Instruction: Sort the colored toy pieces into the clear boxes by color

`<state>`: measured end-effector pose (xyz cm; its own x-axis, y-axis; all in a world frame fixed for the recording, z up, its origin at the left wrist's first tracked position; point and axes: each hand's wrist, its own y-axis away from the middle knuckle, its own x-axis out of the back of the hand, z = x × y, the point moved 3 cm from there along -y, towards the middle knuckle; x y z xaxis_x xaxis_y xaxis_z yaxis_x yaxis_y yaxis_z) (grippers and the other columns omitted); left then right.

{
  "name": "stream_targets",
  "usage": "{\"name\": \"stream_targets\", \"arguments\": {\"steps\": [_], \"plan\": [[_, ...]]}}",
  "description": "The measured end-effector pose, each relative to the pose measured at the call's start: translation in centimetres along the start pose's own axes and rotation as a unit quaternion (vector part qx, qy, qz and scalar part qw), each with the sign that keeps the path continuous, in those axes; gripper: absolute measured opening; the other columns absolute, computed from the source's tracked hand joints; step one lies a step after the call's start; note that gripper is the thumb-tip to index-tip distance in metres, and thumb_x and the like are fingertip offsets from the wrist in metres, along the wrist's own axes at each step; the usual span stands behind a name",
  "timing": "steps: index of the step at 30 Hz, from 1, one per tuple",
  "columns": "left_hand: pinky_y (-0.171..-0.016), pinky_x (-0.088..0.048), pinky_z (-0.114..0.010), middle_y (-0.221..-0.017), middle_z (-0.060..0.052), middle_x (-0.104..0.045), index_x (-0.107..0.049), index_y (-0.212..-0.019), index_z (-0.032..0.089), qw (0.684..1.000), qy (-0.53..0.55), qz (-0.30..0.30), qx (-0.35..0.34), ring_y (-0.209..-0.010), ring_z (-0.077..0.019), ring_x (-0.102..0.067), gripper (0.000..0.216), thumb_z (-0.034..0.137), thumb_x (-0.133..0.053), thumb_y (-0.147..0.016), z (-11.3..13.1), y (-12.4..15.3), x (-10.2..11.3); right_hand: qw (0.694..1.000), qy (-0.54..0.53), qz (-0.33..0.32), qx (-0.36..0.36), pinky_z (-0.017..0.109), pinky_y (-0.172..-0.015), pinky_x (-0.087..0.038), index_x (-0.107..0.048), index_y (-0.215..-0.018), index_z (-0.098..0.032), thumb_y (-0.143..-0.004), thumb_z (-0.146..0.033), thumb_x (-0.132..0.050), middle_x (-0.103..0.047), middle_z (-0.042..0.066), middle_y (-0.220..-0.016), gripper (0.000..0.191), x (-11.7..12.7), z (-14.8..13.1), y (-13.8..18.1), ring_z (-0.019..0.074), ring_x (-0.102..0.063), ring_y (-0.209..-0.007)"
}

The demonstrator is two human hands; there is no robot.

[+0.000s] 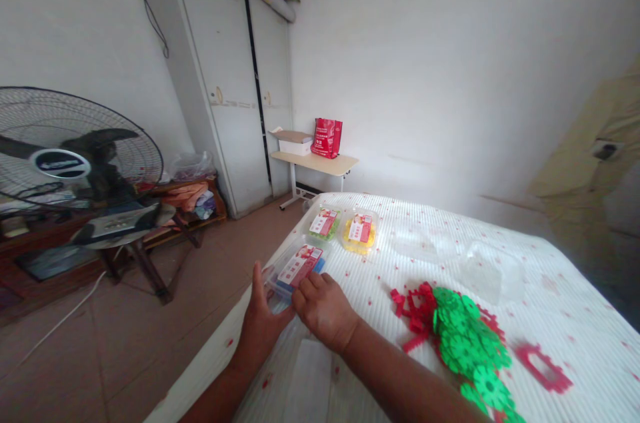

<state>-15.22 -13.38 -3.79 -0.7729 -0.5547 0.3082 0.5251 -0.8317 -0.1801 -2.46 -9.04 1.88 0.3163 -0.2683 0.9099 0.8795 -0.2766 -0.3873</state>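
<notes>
A clear plastic box (pixel 299 266) with blue pieces inside and a red-and-white label on its lid sits at the left edge of the table. Around its near left side wraps my left hand (pixel 261 316), thumb and fingers against the plastic. My right hand (pixel 324 311) has its fingers curled on the near right edge of the same box; the fingertips are partly hidden. Just beyond stand two similar labelled boxes, one with green pieces (pixel 323 224) and one with yellow pieces (pixel 360 231).
Right of my arm lie a pile of green flower-shaped discs (pixel 470 336), red toothed pieces (pixel 423 306) and a red toothed frame (pixel 543 368). Clear empty plastic trays (pixel 490 270) rest behind them on the white cloth (pixel 575 316). A fan (pixel 75 156) stands at left.
</notes>
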Motion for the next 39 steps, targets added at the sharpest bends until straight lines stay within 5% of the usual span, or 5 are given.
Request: {"name": "stream_targets", "arguments": {"steps": [5,10,19,30,39], "plan": [[-0.106,-0.032,-0.044,-0.148,-0.016,-0.027,0.000,-0.145,0.020,0.999,0.048,-0.012,-0.019,-0.130,-0.0296,-0.038,0.113,0.032,-0.073,-0.060,1.8,1.0,-0.6,0.997,-0.020,0.031,-0.064,0.031,-0.062,-0.044,-0.056,-0.082,-0.016,-0.088,-0.020,-0.051,-0.060,0.006,-0.082,0.008,3.1,-1.3,0.2,0.0202,-0.053,-0.078],[-0.105,-0.033,-0.044,-0.138,-0.012,-0.042,-0.024,-0.140,0.019,1.000,0.007,0.005,-0.010,-0.126,-0.0293,-0.042,0.080,0.033,-0.060,-0.070,4.4,1.6,-1.7,0.994,-0.009,0.030,-0.105,0.030,-0.056,-0.043,-0.058,-0.081,-0.015,-0.086,-0.016,-0.053,-0.060,0.006,-0.075,0.008,5.8,-2.0,0.8,0.0200,-0.055,-0.071],[-0.103,-0.034,-0.046,-0.132,-0.011,-0.042,-0.031,-0.134,0.024,0.974,0.010,-0.125,-0.186,-0.123,-0.0278,-0.043,0.087,0.012,-0.068,-0.056,9.3,2.7,-6.6,0.956,-0.195,-0.012,-0.217,0.022,-0.059,-0.037,-0.056,-0.075,-0.018,-0.084,-0.021,-0.055,-0.060,0.001,-0.076,0.009,11.6,2.6,6.7,0.0132,-0.054,-0.069],[-0.103,-0.034,-0.049,-0.130,-0.014,-0.042,-0.026,-0.135,0.020,0.917,-0.067,-0.228,-0.321,-0.123,-0.0299,-0.040,0.090,0.026,-0.073,-0.059,11.3,3.6,-11.1,0.854,-0.413,0.038,-0.314,0.021,-0.056,-0.033,-0.048,-0.069,-0.019,-0.078,-0.019,-0.055,-0.051,-0.003,-0.069,0.012,11.2,5.0,12.9,0.0104,-0.045,-0.063],[-0.099,-0.042,-0.044,-0.126,-0.009,-0.047,-0.029,-0.136,0.024,0.885,-0.120,-0.222,-0.392,-0.117,-0.0270,-0.043,0.089,0.014,-0.069,-0.057,14.2,7.0,-12.2,0.833,-0.363,0.056,-0.414,0.022,-0.048,-0.026,-0.046,-0.064,-0.019,-0.078,-0.039,-0.060,-0.045,-0.005,-0.058,0.027,12.8,7.1,14.7,0.0089,-0.039,-0.054]]}}
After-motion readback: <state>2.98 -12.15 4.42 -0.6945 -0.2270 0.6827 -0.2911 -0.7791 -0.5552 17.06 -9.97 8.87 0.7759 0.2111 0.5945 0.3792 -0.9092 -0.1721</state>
